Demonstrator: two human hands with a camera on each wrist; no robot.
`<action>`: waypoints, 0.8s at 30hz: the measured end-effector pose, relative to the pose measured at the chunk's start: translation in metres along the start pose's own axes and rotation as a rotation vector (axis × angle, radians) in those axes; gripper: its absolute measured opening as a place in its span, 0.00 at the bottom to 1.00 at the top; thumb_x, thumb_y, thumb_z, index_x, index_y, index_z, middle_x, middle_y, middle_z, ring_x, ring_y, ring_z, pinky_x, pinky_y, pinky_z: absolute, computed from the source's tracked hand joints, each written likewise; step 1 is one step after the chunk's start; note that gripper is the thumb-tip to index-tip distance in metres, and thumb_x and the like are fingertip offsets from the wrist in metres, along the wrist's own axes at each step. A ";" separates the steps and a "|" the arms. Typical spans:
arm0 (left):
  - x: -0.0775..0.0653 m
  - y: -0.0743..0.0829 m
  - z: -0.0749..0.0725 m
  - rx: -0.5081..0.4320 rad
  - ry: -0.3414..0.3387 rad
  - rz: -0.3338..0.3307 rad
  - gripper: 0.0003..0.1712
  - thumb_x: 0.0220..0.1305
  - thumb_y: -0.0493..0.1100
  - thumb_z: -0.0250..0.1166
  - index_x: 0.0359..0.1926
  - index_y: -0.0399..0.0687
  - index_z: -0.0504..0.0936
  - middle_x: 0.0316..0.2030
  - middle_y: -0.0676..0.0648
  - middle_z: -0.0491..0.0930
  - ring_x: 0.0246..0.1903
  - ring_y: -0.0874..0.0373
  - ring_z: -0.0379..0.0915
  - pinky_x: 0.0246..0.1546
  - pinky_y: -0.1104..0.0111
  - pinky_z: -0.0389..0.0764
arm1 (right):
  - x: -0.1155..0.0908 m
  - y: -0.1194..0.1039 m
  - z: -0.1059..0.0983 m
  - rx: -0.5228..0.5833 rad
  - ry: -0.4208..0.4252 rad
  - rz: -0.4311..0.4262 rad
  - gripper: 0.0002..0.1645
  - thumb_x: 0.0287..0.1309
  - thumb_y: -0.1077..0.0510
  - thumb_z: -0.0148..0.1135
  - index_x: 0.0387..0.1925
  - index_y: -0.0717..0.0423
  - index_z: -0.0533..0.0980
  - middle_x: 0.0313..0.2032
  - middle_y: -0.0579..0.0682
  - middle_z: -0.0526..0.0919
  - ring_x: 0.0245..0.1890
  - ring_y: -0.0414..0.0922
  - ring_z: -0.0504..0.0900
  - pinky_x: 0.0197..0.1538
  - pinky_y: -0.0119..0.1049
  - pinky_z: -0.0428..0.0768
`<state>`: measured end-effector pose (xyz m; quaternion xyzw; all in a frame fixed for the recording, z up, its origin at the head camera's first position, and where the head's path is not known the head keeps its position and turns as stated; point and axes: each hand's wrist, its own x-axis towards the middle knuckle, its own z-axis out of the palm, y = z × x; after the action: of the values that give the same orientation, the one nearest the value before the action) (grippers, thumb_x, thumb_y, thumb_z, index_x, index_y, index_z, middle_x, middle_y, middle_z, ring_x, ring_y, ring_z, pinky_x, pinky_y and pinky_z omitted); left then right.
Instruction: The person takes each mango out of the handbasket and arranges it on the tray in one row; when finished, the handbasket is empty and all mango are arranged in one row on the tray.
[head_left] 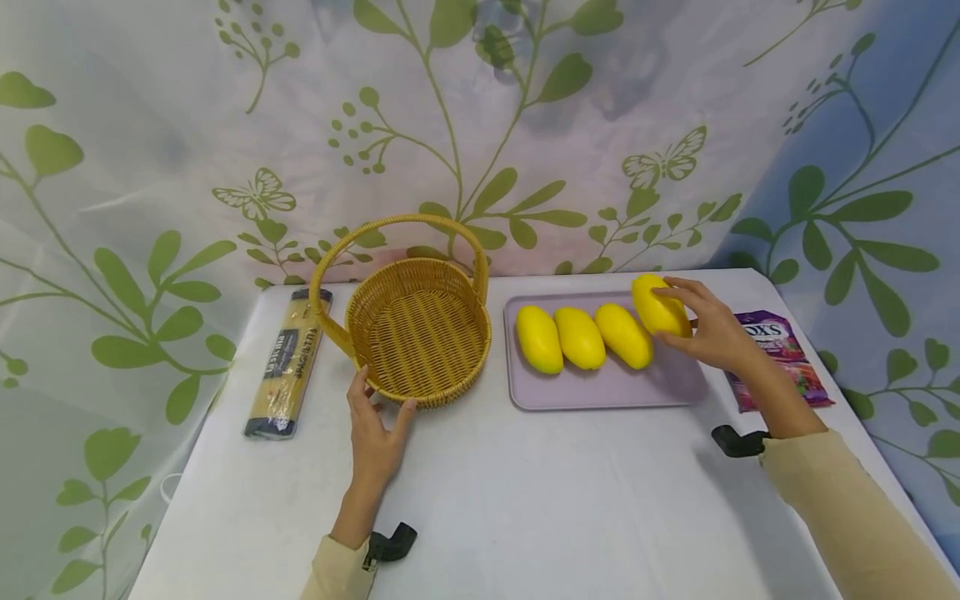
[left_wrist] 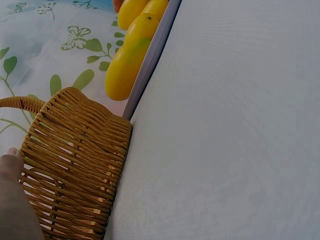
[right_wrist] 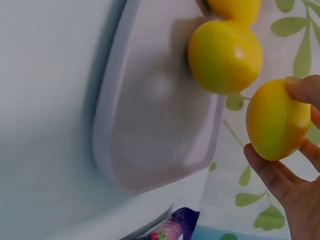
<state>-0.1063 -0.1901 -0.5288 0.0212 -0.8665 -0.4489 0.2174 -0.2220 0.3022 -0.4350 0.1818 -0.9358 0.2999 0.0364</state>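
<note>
A round wicker basket [head_left: 420, 333] with a tall arched handle stands left of centre, nothing inside it. My left hand [head_left: 375, 433] rests at its near left rim, thumb and fingers spread apart; in the left wrist view the thumb [left_wrist: 11, 162] touches the basket's edge. My right hand [head_left: 708, 325] grips a yellow mango [head_left: 660, 306] between thumb and fingertips, over the right part of a pale purple tray [head_left: 600, 396]. The right wrist view shows this mango [right_wrist: 277, 120] raised beside another mango [right_wrist: 225, 57]. Three mangoes [head_left: 579, 337] lie in a row on the tray.
A long pack of dry pasta [head_left: 285, 367] lies left of the basket. Right of the tray, partly behind my right forearm, is a purple candy bag [head_left: 783, 358]. A leaf-patterned curtain [head_left: 525, 125] hangs behind the white table [head_left: 525, 492].
</note>
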 end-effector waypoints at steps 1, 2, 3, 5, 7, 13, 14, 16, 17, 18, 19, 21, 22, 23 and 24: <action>0.000 0.000 0.000 -0.001 0.000 -0.001 0.48 0.58 0.54 0.63 0.71 0.52 0.46 0.66 0.44 0.54 0.58 0.55 0.60 0.49 0.58 0.70 | 0.000 0.003 0.000 -0.004 -0.011 0.010 0.38 0.47 0.61 0.70 0.61 0.52 0.67 0.68 0.56 0.56 0.60 0.63 0.63 0.45 0.61 0.75; 0.000 0.000 -0.001 0.000 0.001 0.001 0.48 0.58 0.54 0.63 0.71 0.52 0.46 0.66 0.44 0.54 0.58 0.55 0.60 0.49 0.58 0.70 | 0.000 0.005 0.001 -0.005 -0.023 0.021 0.37 0.47 0.60 0.70 0.61 0.52 0.67 0.68 0.56 0.56 0.60 0.63 0.62 0.45 0.61 0.75; 0.000 -0.001 -0.001 0.001 0.001 0.002 0.48 0.58 0.54 0.63 0.71 0.54 0.45 0.66 0.44 0.54 0.58 0.56 0.59 0.49 0.58 0.70 | -0.001 0.008 0.001 -0.007 -0.037 0.030 0.37 0.48 0.60 0.70 0.61 0.53 0.67 0.68 0.57 0.56 0.60 0.63 0.62 0.46 0.61 0.74; 0.000 -0.001 -0.001 0.003 -0.001 0.003 0.48 0.58 0.53 0.63 0.71 0.56 0.45 0.66 0.44 0.54 0.58 0.56 0.59 0.49 0.59 0.70 | -0.001 0.012 0.002 -0.013 -0.066 0.045 0.37 0.48 0.60 0.69 0.61 0.54 0.67 0.67 0.58 0.56 0.61 0.64 0.61 0.47 0.60 0.74; -0.001 -0.001 -0.002 0.003 -0.001 0.003 0.48 0.58 0.53 0.63 0.71 0.55 0.45 0.67 0.44 0.54 0.58 0.56 0.59 0.49 0.59 0.70 | -0.001 0.015 0.003 -0.015 -0.091 0.058 0.37 0.48 0.60 0.69 0.61 0.54 0.67 0.68 0.58 0.55 0.62 0.64 0.59 0.48 0.59 0.73; -0.001 -0.001 -0.001 0.007 -0.001 0.012 0.48 0.58 0.53 0.64 0.71 0.49 0.46 0.66 0.43 0.54 0.58 0.53 0.60 0.48 0.57 0.70 | -0.003 0.023 0.007 -0.013 -0.137 0.066 0.37 0.49 0.59 0.69 0.62 0.55 0.66 0.67 0.60 0.56 0.64 0.63 0.57 0.54 0.62 0.68; -0.001 0.000 -0.001 0.003 0.001 0.016 0.48 0.58 0.53 0.63 0.71 0.48 0.46 0.66 0.43 0.54 0.58 0.52 0.60 0.48 0.57 0.70 | -0.003 0.025 0.008 -0.014 -0.144 0.065 0.37 0.49 0.59 0.68 0.62 0.55 0.66 0.67 0.60 0.56 0.64 0.63 0.57 0.55 0.62 0.67; 0.000 0.000 -0.001 0.003 0.003 0.024 0.48 0.58 0.52 0.64 0.71 0.48 0.46 0.66 0.43 0.54 0.57 0.51 0.60 0.48 0.56 0.70 | -0.004 0.027 0.010 -0.018 -0.160 0.062 0.37 0.50 0.59 0.68 0.62 0.56 0.66 0.66 0.60 0.56 0.64 0.62 0.57 0.57 0.63 0.65; 0.000 0.000 -0.001 0.003 0.003 0.028 0.48 0.58 0.52 0.64 0.71 0.48 0.46 0.66 0.43 0.54 0.57 0.51 0.61 0.47 0.56 0.70 | -0.004 0.027 0.011 -0.018 -0.166 0.061 0.37 0.50 0.58 0.68 0.61 0.56 0.66 0.66 0.60 0.57 0.64 0.62 0.57 0.57 0.63 0.64; 0.000 0.000 -0.001 0.001 0.003 0.029 0.48 0.58 0.52 0.64 0.71 0.48 0.46 0.66 0.43 0.54 0.57 0.51 0.61 0.47 0.56 0.70 | -0.004 0.028 0.011 -0.017 -0.171 0.056 0.37 0.49 0.58 0.69 0.61 0.56 0.66 0.66 0.61 0.57 0.64 0.63 0.57 0.57 0.63 0.63; 0.000 0.000 -0.001 0.000 0.003 0.029 0.48 0.58 0.53 0.64 0.71 0.48 0.46 0.66 0.43 0.54 0.57 0.52 0.60 0.48 0.56 0.70 | -0.005 0.028 0.011 -0.016 -0.173 0.054 0.37 0.49 0.58 0.69 0.61 0.57 0.66 0.65 0.61 0.57 0.63 0.63 0.57 0.57 0.63 0.63; 0.000 0.000 -0.001 -0.003 0.003 0.027 0.48 0.58 0.53 0.63 0.71 0.48 0.46 0.66 0.44 0.54 0.57 0.54 0.60 0.48 0.57 0.70 | -0.005 0.028 0.012 -0.011 -0.175 0.051 0.37 0.49 0.57 0.70 0.61 0.57 0.66 0.65 0.61 0.58 0.63 0.63 0.57 0.58 0.63 0.63; 0.000 -0.001 -0.001 -0.004 0.003 0.025 0.48 0.58 0.53 0.63 0.71 0.48 0.46 0.66 0.44 0.54 0.57 0.54 0.60 0.48 0.57 0.70 | -0.005 0.027 0.011 -0.008 -0.180 0.046 0.37 0.49 0.57 0.70 0.61 0.57 0.66 0.65 0.62 0.58 0.63 0.64 0.57 0.57 0.64 0.63; 0.000 -0.001 0.000 -0.005 0.004 0.025 0.48 0.58 0.53 0.63 0.71 0.48 0.46 0.66 0.44 0.54 0.57 0.55 0.60 0.48 0.57 0.70 | -0.005 0.027 0.011 -0.008 -0.184 0.040 0.38 0.49 0.56 0.70 0.61 0.57 0.66 0.65 0.62 0.57 0.63 0.64 0.57 0.57 0.64 0.63; 0.000 -0.001 0.000 -0.007 0.006 0.023 0.48 0.58 0.53 0.63 0.71 0.48 0.47 0.66 0.44 0.54 0.57 0.55 0.60 0.48 0.57 0.70 | -0.004 0.027 0.011 -0.008 -0.187 0.040 0.38 0.49 0.56 0.70 0.61 0.57 0.66 0.65 0.62 0.57 0.63 0.64 0.57 0.57 0.64 0.64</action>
<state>-0.1063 -0.1911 -0.5296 0.0117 -0.8645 -0.4491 0.2253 -0.2274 0.3175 -0.4601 0.1903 -0.9396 0.2787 -0.0565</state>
